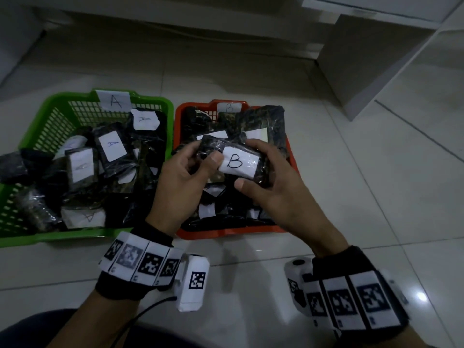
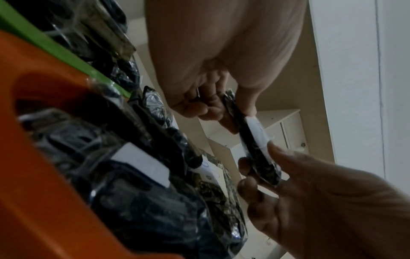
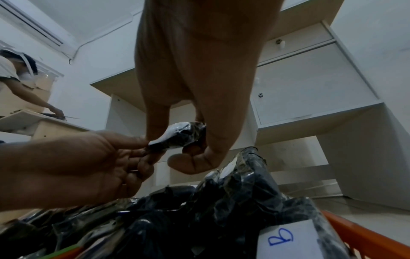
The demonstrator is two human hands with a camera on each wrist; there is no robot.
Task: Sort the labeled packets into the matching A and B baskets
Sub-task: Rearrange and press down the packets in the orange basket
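A dark plastic packet point(image 1: 213, 149) with a white label marked B point(image 1: 238, 162) is held above the orange basket point(image 1: 226, 232), which carries a B tag point(image 1: 229, 107). My left hand point(image 1: 206, 156) pinches the packet's left end between thumb and fingers. At its right end, my right hand point(image 1: 251, 167) grips it with the thumb below and the fingers over the top. The left wrist view shows the packet point(image 2: 255, 149) edge-on between both hands. The green basket point(image 1: 150, 99), tagged A point(image 1: 115, 100), stands to the left with several A packets point(image 1: 111, 145).
Both baskets sit side by side on a white tiled floor point(image 1: 376, 197) and are piled with dark packets. A white cabinet point(image 1: 376, 59) stands at the back right. One packet point(image 1: 12, 167) hangs over the green basket's left rim. Another person point(image 3: 13, 70) works at a far table.
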